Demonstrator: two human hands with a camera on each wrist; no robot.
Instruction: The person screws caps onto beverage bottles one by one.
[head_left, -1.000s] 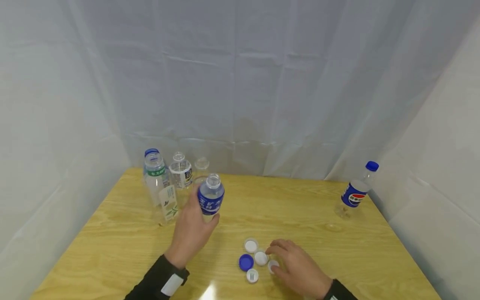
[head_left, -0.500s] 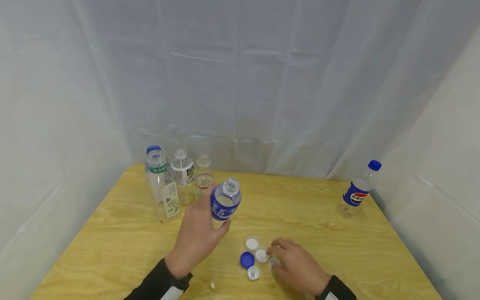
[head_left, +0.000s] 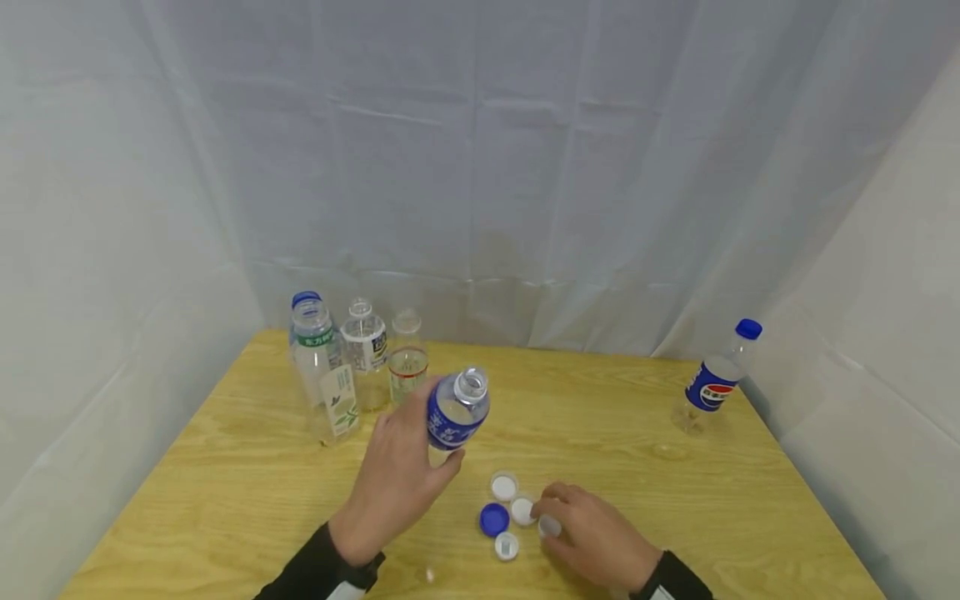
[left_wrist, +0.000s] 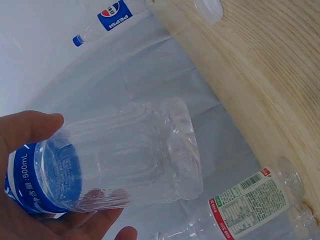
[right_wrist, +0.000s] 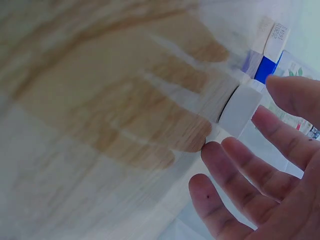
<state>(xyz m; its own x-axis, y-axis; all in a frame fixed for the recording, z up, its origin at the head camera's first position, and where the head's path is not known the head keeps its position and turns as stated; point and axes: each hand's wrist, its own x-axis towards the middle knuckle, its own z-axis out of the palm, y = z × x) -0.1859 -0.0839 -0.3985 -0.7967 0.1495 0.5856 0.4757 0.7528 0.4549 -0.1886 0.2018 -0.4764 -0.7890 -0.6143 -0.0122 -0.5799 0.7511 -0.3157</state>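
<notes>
My left hand [head_left: 396, 483] grips a clear, uncapped plastic bottle [head_left: 459, 410] with a blue label, holding it tilted above the table. In the left wrist view the bottle's clear base [left_wrist: 145, 155] points away from the palm, thumb and fingers wrapped round the label end. Low over the table, my right hand [head_left: 596, 533] pinches a white bottle cap [head_left: 550, 527] between thumb and index finger; the right wrist view shows that cap [right_wrist: 242, 110] at their tips. Beside it lie a blue cap [head_left: 494, 520] and three white caps [head_left: 503, 486].
Several uncapped bottles stand at the back left, among them one with a green-banded neck [head_left: 318, 375] and one with a red-edged label [head_left: 408, 367]. A Pepsi bottle [head_left: 712, 385] with its blue cap on stands at the back right. Pale sheeting [head_left: 480, 167] encloses the wooden table [head_left: 585, 417].
My left hand has carried the blue-labelled bottle rightward from the bottle group and tilted it. The right hand has stayed by the caps, and the white cap at its fingers has tipped up.
</notes>
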